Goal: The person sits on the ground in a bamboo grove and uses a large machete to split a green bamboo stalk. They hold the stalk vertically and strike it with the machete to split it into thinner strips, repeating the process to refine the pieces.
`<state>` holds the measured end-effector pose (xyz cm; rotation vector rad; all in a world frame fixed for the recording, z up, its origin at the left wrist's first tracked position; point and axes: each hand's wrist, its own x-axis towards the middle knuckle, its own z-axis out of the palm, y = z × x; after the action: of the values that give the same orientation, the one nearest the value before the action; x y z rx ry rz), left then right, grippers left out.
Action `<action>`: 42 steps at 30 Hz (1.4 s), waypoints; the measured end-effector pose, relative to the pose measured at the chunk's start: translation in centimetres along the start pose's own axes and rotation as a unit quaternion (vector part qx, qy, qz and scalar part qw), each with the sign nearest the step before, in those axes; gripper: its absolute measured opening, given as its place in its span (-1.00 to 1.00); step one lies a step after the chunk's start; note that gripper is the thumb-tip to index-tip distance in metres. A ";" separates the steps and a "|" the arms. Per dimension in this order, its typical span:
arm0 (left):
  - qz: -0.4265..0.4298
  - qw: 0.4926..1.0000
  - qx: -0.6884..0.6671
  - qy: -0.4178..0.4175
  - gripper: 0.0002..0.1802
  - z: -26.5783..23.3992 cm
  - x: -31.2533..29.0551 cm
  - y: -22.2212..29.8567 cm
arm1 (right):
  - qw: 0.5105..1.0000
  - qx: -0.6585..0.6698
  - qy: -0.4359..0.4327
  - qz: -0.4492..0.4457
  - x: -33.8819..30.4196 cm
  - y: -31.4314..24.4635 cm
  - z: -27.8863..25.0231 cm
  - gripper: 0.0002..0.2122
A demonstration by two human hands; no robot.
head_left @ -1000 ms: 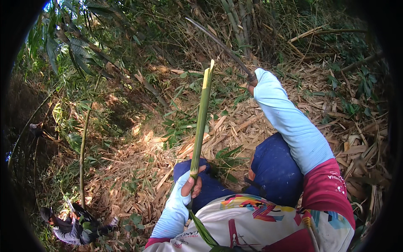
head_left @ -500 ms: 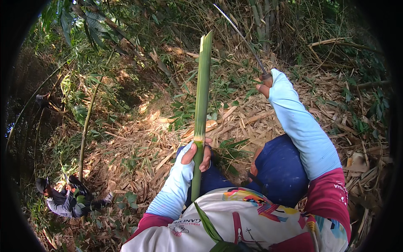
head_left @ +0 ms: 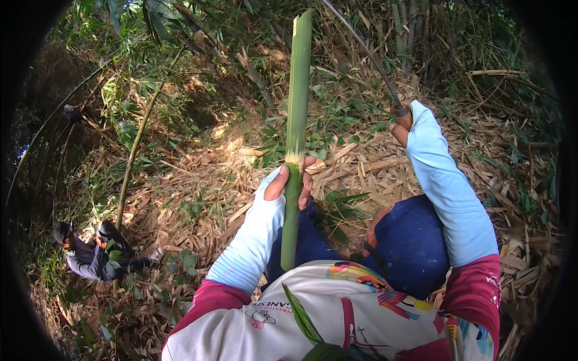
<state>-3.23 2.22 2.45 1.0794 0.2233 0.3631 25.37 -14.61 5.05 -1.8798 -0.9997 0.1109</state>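
Over dry leaves (head_left: pixel 186 225), the left hand (head_left: pixel 275 189) grips bamboo (head_left: pixel 298 90), cut on top, whole below; the right hand (head_left: pixel 402 127) clasps a knife (head_left: pixel 384 76).

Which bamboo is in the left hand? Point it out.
The thick green stalk, pale-banded above the left hand; the slender pole and the upper-right clump stand apart.

Long blade (head_left: pixel 374 61) — far end cut off, handle (head_left: pixel 400 111) mostly hidden

Light-blue arm sleeves (head_left: pixel 448 186) go with a white shirt (head_left: pixel 223 331) (maroon-sleeved, brightly printed) and dark blue trousers (head_left: pixel 415 246).
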 end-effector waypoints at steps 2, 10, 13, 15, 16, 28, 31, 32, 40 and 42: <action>0.007 1.000 -0.012 0.002 -0.19 0.1 0.3 0.2 | 1.000 0.015 0.005 -0.016 -0.2 -0.2 0.2 -0.67; 0.049 0.997 -0.067 -0.007 -0.14 0.5 1.3 0.8 | 1.000 0.020 -0.020 -0.003 -0.1 0.1 0.6 -0.65; 0.050 0.995 -0.088 -0.002 -0.14 1.3 1.3 1.0 | 1.000 0.023 -0.013 -0.003 -0.4 -0.3 0.5 -0.66; 0.059 0.993 -0.099 -0.005 -0.15 1.6 1.2 1.0 | 1.000 0.027 -0.001 -0.016 -0.5 -0.4 0.6 -0.66; 0.064 0.994 -0.092 -0.010 -0.15 1.8 1.2 1.0 | 0.999 0.031 0.003 -0.024 -0.5 -0.3 0.6 -0.66; 0.065 0.989 -0.131 -0.022 -0.20 2.8 0.9 1.0 | 0.999 0.029 -0.013 -0.036 -0.4 0.1 0.3 -0.68; 0.066 0.990 -0.126 -0.014 -0.20 3.0 0.7 1.0 | 0.998 0.044 -0.015 -0.046 -0.5 -0.2 0.4 -0.70; 0.066 0.990 -0.127 -0.013 -0.20 3.1 0.7 1.0 | 0.997 0.050 -0.013 -0.052 -0.5 -0.3 0.4 -0.70; 0.066 0.990 -0.122 -0.011 -0.21 3.3 0.3 1.0 | 0.998 0.047 -0.020 -0.040 -1.3 -1.6 0.3 -0.72; 0.068 0.991 -0.112 -0.016 -0.21 3.6 0.2 1.1 | 0.997 0.042 -0.012 -0.057 -1.4 -1.6 0.3 -0.72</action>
<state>-2.01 -0.21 5.03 0.8796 0.0788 0.4812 23.40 -15.00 5.68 -1.7442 -1.1005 0.1063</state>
